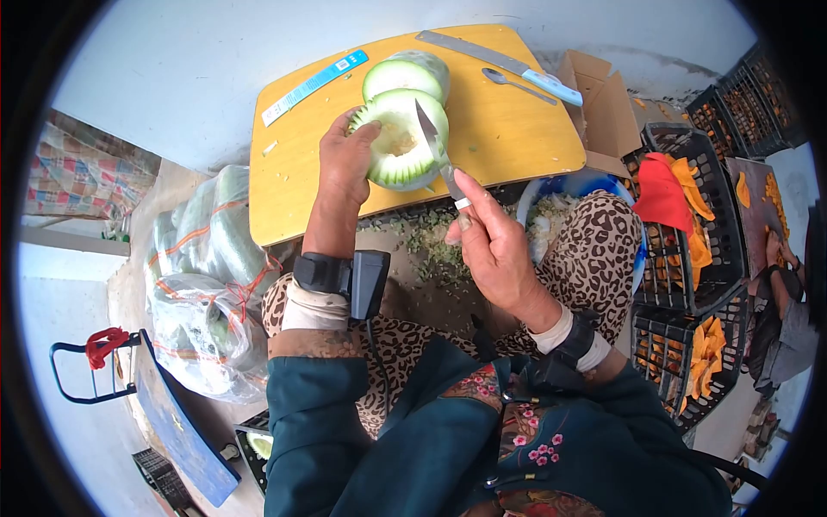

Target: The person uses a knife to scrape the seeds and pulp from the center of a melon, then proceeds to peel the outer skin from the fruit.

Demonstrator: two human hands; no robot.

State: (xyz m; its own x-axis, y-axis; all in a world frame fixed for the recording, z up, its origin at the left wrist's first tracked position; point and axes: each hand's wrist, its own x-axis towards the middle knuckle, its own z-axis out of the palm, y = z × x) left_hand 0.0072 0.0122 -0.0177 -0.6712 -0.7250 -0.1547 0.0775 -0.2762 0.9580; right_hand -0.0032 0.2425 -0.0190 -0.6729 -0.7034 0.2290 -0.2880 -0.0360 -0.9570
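A low yellow table (482,146) stands on pale concrete floor (172,69), black crates (689,258) beside it.

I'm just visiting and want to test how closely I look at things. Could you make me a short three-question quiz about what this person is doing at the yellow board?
1. True or false: the left hand steadies the melon half that is being cut.
2. Which tool is in the right hand? A) the small knife B) the spoon C) the large knife
3. Fill in: a second melon half lies just behind the first on the ______ board.

Key: 1 true; 2 A; 3 yellow.
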